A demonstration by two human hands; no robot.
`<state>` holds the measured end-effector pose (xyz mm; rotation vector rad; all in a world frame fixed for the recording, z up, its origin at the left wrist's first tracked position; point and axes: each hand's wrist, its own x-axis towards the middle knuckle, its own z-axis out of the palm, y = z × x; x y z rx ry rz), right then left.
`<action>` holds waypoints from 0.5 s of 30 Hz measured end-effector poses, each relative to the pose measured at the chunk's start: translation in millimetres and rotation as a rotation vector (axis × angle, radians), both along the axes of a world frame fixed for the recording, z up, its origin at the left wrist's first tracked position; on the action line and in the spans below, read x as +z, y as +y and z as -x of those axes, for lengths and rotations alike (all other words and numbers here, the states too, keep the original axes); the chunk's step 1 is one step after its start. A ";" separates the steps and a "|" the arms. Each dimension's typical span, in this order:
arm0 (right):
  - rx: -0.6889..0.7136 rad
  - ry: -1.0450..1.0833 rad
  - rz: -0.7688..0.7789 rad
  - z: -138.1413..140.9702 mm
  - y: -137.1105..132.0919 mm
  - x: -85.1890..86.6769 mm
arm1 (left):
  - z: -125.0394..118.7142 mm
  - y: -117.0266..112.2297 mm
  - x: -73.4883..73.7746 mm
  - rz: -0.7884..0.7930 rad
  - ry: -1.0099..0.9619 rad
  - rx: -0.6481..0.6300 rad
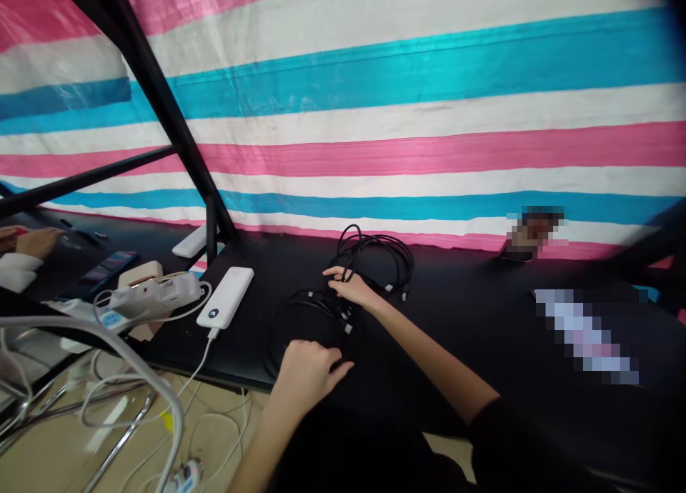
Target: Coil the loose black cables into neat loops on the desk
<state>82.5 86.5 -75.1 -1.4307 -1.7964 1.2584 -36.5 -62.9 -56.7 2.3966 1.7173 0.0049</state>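
Observation:
Black charging cables lie on the dark table in two loose coils. The far coil (399,244) arches up off the surface, with pale plugs at its right end. My right hand (351,287) is at this coil's left side, its fingers closed around a cable, and one loop passes in front of the hand. Nearer to me is the second coil (308,301), hard to see against the black top, with light connector ends on its right. My left hand (308,370) is curled over its near edge, thumb stretched to the right. Its fingertips are hidden.
A white power bank (228,296) with a white cable plugged in lies to the left. Beyond it are power strips (155,293), a phone (99,275) and another person's hand (40,243). A black metal frame (176,125) slants down at left; striped sheeting hangs behind.

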 end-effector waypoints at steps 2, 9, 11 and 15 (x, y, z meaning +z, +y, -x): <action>-0.012 -0.145 -0.127 11.9 3.3 -3.4 | -1.1 -4.2 -7.8 0.010 -0.017 -0.011; 0.030 0.015 0.027 34.4 9.2 0.9 | -2.8 -12.9 -17.2 0.004 -0.091 0.000; -0.059 0.285 0.127 27.6 13.6 19.6 | 1.8 -17.6 -22.1 0.056 -0.153 0.005; -0.132 0.621 0.181 -14.1 15.0 83.9 | 12.1 -26.6 -31.8 0.156 -0.261 0.026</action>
